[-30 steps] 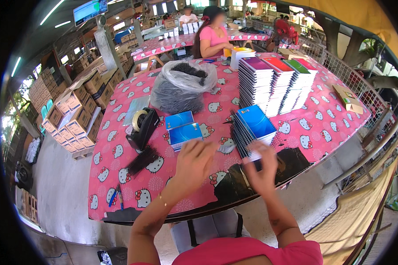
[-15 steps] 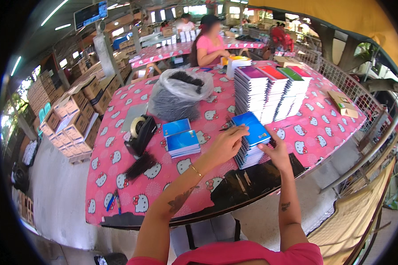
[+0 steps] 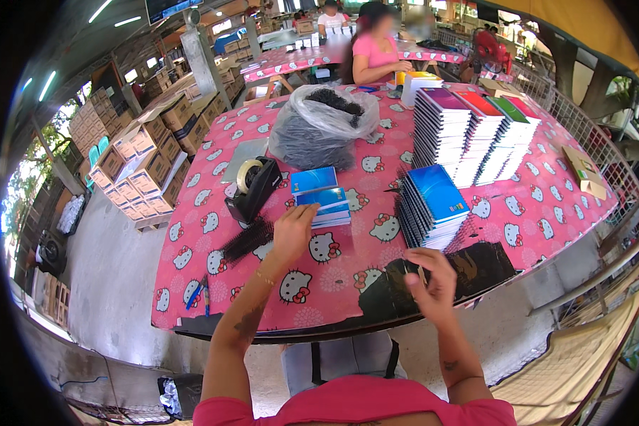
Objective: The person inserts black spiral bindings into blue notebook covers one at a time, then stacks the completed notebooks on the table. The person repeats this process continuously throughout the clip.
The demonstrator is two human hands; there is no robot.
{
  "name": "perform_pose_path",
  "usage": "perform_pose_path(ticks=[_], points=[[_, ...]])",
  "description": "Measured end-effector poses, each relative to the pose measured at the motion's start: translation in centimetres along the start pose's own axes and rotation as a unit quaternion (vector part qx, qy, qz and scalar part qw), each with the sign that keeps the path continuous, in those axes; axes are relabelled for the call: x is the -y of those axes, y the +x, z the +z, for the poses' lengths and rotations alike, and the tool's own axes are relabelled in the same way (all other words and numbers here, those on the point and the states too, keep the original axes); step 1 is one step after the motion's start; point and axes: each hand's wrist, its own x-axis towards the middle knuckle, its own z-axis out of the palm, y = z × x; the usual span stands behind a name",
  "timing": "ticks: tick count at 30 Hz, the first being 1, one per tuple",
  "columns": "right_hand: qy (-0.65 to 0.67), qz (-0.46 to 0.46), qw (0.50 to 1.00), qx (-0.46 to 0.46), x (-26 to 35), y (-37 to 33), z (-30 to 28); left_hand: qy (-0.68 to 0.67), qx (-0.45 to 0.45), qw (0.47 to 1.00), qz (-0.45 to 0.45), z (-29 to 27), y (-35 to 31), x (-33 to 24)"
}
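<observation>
My left hand (image 3: 295, 233) is at the near-left corner of a low pile of blue-covered booklets (image 3: 332, 216), fingertips closed on the corner of the top one. Another blue-covered booklet pile (image 3: 314, 180) lies just behind it. My right hand (image 3: 433, 284) hovers over the table's front edge, fingers curved and apart, holding nothing. Just beyond it stands a stack of blue spiral notebooks (image 3: 439, 195), black coils showing along its left side. Tall stacks of spiral notebooks with purple (image 3: 444, 99), red (image 3: 477, 104) and green (image 3: 508, 108) covers rise behind.
A plastic bag of black coils (image 3: 316, 135) stands mid-table. A tape dispenser (image 3: 254, 190), loose black coils (image 3: 247, 240) and pens (image 3: 200, 295) lie on the left. A person in pink (image 3: 374, 53) works across the pink-covered table (image 3: 291, 312). Cartons (image 3: 145, 170) stand on the floor left.
Both hands have left the blue spiral notebook stack. My left hand moved left to the low blue pile; my right hand drew back toward me and opened. The view has shifted.
</observation>
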Motion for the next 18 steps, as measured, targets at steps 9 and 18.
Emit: perform_pose_path(ticks=[9, 18], points=[[0.124, 0.276, 0.951, 0.068, -9.4, -5.2, 7.5, -0.146, 0.025, 0.989, 0.001, -1.4, -6.5, -4.7], [0.256, 0.324, 0.893, 0.179, -9.0, -4.3, 8.0, 0.170, -0.015, 0.976, -0.136, -2.4, -12.4, 9.8]])
